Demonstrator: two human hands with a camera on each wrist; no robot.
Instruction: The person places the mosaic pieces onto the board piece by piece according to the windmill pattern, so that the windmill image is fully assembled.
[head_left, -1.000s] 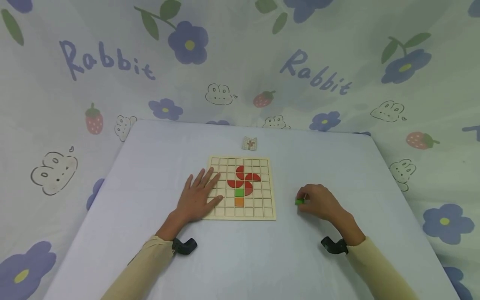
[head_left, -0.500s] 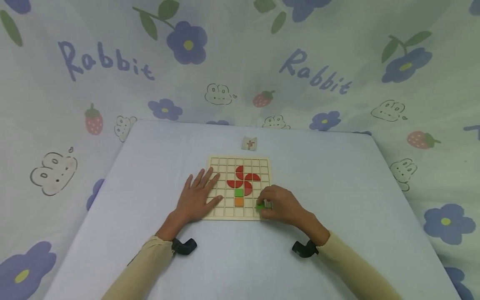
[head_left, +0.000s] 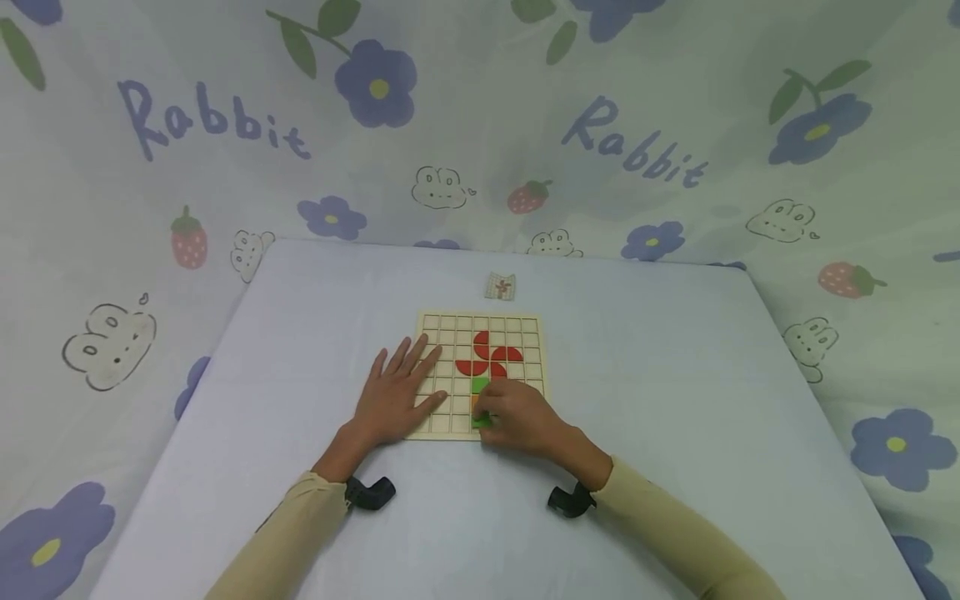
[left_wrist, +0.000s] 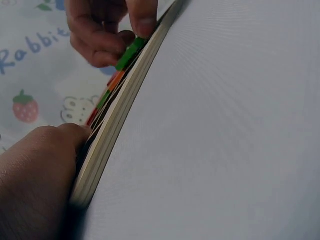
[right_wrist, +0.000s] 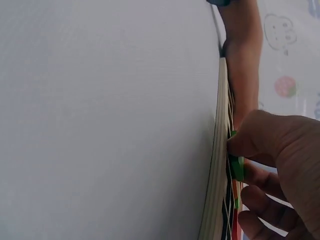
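Note:
My left hand lies flat with spread fingers across the left side of a wooden grid board. With the thumb and fingers of my right hand I pinch a green square tile at the board's front row, directly below an orange tile. That orange tile is mostly covered by my fingers. Above it sits another green tile. Several red rounded pieces form a pinwheel in the board's middle; the lowest is partly hidden by my right hand. Whether the pinched tile is fully seated cannot be told.
A small card printed with a red pinwheel on a grid lies behind the board. White cloth covers the table. A patterned curtain hangs behind it. A black wrist camera sits below my right wrist.
My right hand has carried the green tile leftward from the table at the right, over the board's right side, to the front-row cell under the orange tile. My left hand has stayed put.

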